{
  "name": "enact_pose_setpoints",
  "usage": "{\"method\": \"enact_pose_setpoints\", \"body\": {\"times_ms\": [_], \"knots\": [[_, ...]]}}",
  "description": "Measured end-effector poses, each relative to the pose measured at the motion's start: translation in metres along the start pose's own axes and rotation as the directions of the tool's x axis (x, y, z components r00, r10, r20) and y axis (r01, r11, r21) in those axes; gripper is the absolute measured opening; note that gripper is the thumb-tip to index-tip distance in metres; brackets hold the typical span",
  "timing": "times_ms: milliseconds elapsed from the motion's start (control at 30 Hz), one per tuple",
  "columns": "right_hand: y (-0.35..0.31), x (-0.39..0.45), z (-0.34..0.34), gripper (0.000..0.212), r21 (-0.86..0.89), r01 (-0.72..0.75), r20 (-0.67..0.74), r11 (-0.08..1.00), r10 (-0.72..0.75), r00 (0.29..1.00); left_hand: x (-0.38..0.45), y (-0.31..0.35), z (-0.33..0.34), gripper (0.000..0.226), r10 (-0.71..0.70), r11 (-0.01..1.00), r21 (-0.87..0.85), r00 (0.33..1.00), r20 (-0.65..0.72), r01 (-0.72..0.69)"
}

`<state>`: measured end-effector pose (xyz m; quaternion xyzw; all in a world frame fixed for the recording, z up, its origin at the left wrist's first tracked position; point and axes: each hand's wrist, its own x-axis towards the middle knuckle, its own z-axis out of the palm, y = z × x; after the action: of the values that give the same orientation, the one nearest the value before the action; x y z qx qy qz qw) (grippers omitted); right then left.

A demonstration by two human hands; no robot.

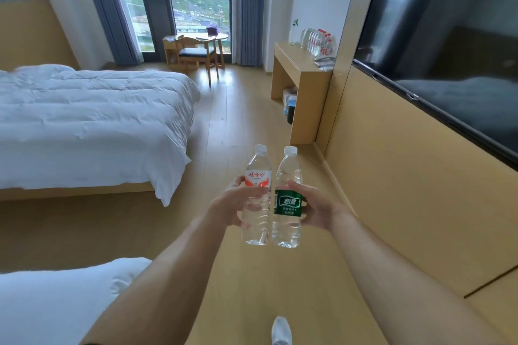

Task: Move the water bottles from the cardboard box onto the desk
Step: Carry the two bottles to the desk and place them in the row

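Left hand [234,202] wrapped round red-label bottle [256,196], right hand [314,204] round green-label bottle [287,199]; both upright, side by side, carried over the floor [246,109]. Full, thin-walled PET: likely moderate weight, squashy, slick. Mid-body label grip looks sound. Bench [297,64] well ahead on the right, bottle cluster [319,40] at its far end. Bed [92,120] left; aisle open.

Red-labelled bottle [257,196], green-labelled bottle [288,202], white bedding [92,120], tan desk [297,75]

Clear glossy plastic bottles [270,199] (white caps); smooth matt wood desk [294,64].
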<state>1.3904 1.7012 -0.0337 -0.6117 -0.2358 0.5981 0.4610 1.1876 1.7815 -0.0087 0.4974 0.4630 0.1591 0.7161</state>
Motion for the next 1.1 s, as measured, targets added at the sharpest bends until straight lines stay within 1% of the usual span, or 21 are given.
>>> {"method": "enact_pose_setpoints", "body": {"times_ms": [133,233,400,667,867,1100], "knots": [[-0.042,0.069,-0.015,0.052,-0.043,-0.005,0.06,0.999,0.008,0.998,0.057,0.039,-0.007,0.058,0.025,1.0,0.002,0.999,-0.042,-0.025],[-0.078,0.121,-0.029,0.047,-0.074,0.0,0.107,0.997,0.008,0.994,0.102,0.073,-0.011,0.059,0.028,1.0,-0.012,0.997,-0.071,-0.029],[-0.14,0.194,-0.052,0.044,-0.087,0.017,0.152,0.996,-0.004,0.988,0.171,0.127,-0.015,0.058,0.049,0.998,-0.04,0.994,-0.101,-0.053],[-0.199,0.291,-0.067,0.045,-0.09,0.009,0.185,0.996,0.008,0.983,0.265,0.177,-0.037,0.07,0.03,0.994,-0.097,0.989,-0.142,-0.044],[-0.233,0.368,-0.062,0.043,-0.071,0.008,0.154,0.997,0.004,0.988,0.345,0.209,-0.071,0.072,0.034,0.994,-0.104,0.992,-0.123,-0.047],[-0.294,0.472,-0.047,0.044,-0.043,0.018,0.089,0.999,-0.014,0.996,0.456,0.273,-0.128,0.07,0.043,0.996,-0.073,0.998,-0.05,-0.047]]}}
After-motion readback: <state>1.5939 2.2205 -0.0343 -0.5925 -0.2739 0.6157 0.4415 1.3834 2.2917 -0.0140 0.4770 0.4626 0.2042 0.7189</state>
